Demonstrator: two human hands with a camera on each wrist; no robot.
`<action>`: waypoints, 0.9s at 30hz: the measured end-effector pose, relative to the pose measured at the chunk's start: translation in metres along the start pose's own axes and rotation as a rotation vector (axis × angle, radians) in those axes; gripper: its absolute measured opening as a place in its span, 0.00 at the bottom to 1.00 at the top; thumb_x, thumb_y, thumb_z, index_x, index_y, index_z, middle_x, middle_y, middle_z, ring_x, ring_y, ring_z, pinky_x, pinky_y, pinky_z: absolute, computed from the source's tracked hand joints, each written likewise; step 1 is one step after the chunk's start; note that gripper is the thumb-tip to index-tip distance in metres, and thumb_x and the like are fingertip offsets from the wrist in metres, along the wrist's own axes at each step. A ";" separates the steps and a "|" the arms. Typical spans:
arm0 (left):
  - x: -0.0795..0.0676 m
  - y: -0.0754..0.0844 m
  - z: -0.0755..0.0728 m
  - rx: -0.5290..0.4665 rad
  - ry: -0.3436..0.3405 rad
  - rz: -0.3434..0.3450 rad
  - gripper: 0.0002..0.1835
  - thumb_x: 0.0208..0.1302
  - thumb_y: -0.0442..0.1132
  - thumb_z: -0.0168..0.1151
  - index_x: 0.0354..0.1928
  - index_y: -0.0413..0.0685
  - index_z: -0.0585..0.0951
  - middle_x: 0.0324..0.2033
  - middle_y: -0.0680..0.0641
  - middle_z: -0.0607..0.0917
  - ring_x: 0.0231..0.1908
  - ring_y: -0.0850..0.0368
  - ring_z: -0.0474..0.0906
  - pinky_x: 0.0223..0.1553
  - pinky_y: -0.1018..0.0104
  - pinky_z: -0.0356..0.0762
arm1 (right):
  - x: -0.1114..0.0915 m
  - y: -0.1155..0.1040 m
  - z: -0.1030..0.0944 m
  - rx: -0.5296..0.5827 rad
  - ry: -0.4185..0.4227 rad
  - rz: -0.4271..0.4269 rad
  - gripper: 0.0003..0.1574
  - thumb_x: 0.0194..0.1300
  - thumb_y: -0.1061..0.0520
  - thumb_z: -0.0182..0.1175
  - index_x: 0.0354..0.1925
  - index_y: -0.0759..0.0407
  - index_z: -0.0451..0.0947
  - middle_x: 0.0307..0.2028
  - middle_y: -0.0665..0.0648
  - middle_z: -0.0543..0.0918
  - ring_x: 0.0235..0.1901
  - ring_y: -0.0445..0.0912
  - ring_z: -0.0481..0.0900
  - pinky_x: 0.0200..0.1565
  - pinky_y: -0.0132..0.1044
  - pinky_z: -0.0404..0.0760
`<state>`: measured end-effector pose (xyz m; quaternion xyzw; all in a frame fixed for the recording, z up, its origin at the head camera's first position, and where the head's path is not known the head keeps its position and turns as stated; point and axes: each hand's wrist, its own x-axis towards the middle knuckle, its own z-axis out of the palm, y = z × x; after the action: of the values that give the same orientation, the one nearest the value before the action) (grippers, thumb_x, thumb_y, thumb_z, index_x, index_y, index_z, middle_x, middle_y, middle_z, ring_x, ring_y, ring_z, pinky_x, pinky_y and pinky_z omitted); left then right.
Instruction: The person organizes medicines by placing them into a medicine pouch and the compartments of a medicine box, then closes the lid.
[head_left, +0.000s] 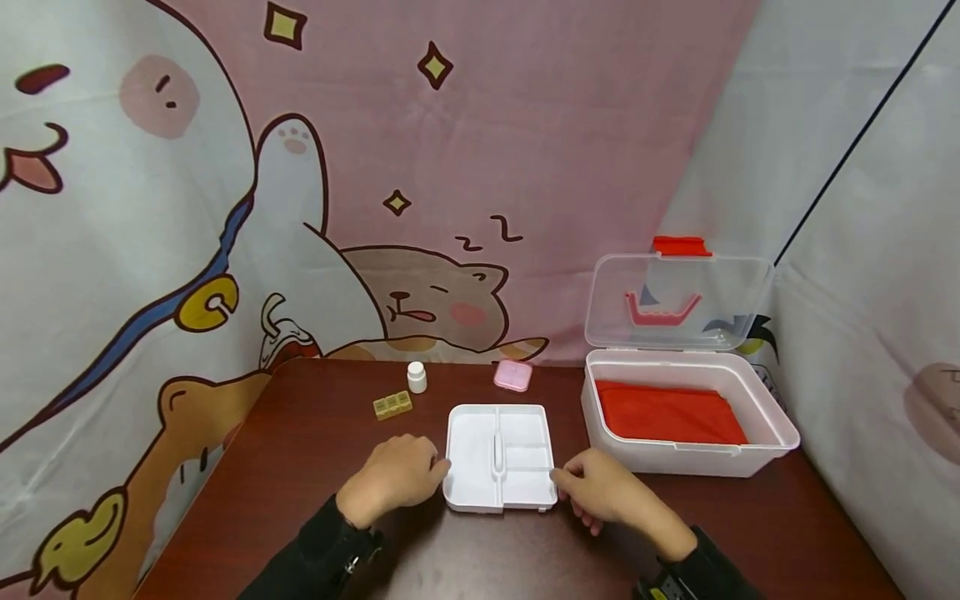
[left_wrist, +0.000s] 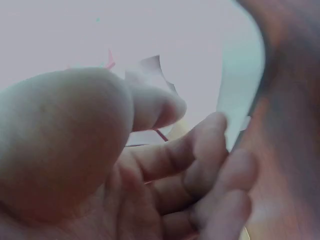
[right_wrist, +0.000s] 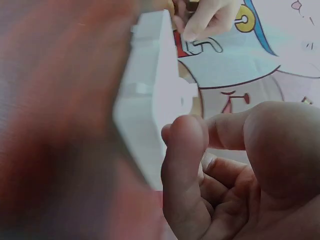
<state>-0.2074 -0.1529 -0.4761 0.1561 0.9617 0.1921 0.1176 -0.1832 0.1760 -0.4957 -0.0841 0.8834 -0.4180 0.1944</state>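
Observation:
A white divided tray (head_left: 471, 467) with a raised handle (head_left: 498, 454) along its middle is between my two hands. At its left edge, my left hand (head_left: 397, 475) pinches the side, thumb over the rim. My right hand (head_left: 600, 487) pinches the right edge near the front corner between thumb and index finger. In the right wrist view the tray's pale side wall (right_wrist: 137, 95) stands beside the curled fingers of the right hand (right_wrist: 225, 190). The left wrist view shows the left hand (left_wrist: 110, 150) bent loosely along the tray's side (left_wrist: 245, 60); bright glare hides its top.
Behind the tray are a small white bottle (head_left: 417, 379), a yellow pill case (head_left: 393, 406) and a pink case (head_left: 513, 376). At right stands a white box (head_left: 675, 458), its clear lid (head_left: 675, 287) raised, with red cloth (head_left: 671, 412) inside. A printed curtain (head_left: 540, 167) hangs behind.

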 end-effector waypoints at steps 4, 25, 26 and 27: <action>0.016 0.000 0.001 -0.060 0.050 0.001 0.25 0.80 0.48 0.63 0.19 0.54 0.78 0.17 0.55 0.69 0.20 0.57 0.66 0.25 0.60 0.63 | 0.004 -0.025 -0.015 -0.070 0.054 -0.023 0.24 0.81 0.49 0.62 0.27 0.59 0.83 0.16 0.52 0.78 0.13 0.44 0.77 0.21 0.44 0.86; 0.025 -0.017 0.003 -0.076 0.004 -0.009 0.25 0.77 0.42 0.61 0.16 0.55 0.72 0.15 0.56 0.65 0.19 0.58 0.62 0.25 0.61 0.60 | 0.172 -0.091 -0.051 -0.658 0.217 -0.033 0.17 0.71 0.50 0.65 0.49 0.55 0.94 0.56 0.63 0.92 0.54 0.59 0.87 0.59 0.56 0.83; 0.025 -0.016 0.003 -0.079 0.001 -0.002 0.26 0.77 0.41 0.61 0.15 0.55 0.71 0.15 0.56 0.64 0.19 0.58 0.61 0.25 0.61 0.59 | 0.189 -0.079 -0.050 -0.672 0.205 -0.041 0.17 0.70 0.50 0.65 0.49 0.56 0.93 0.55 0.63 0.92 0.55 0.60 0.87 0.61 0.57 0.82; 0.026 -0.016 0.004 -0.083 -0.003 0.005 0.26 0.76 0.41 0.61 0.15 0.55 0.71 0.15 0.56 0.64 0.19 0.58 0.61 0.25 0.61 0.59 | 0.207 -0.063 -0.049 -0.686 0.188 -0.051 0.19 0.69 0.49 0.66 0.51 0.57 0.92 0.56 0.63 0.91 0.58 0.61 0.87 0.64 0.58 0.82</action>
<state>-0.2341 -0.1569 -0.4901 0.1538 0.9524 0.2318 0.1250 -0.3929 0.1056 -0.4756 -0.1276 0.9840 -0.1075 0.0622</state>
